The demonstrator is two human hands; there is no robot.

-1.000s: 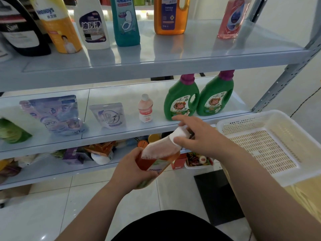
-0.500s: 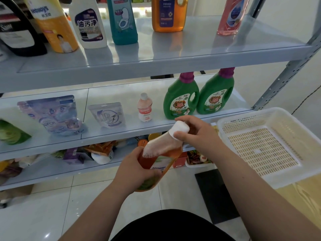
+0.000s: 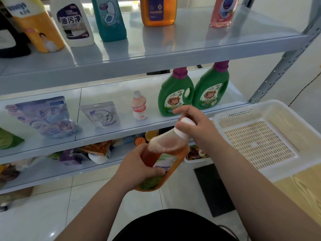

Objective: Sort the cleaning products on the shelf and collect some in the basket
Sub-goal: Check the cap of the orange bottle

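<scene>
left hand (image 3: 137, 167) wrapping the orange Seaways bottle (image 3: 173, 151) | right hand (image 3: 199, 129) now pinching tighter on its white cap (image 3: 181, 133) (checking seal?) | white basket (image 3: 243, 117) still waiting

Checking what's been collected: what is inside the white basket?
In the white basket only its bare perforated floor shows, with no products on it. Its right end runs out of frame, and the right forearm covers its near-left corner.

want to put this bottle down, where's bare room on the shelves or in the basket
The white basket holds nothing. The top shelf is bare between the amber jug and the pink bottle. The middle shelf is bare behind the white pouch and the small pink bottle. Crowded: top-left, and the bottom shelf.
</scene>
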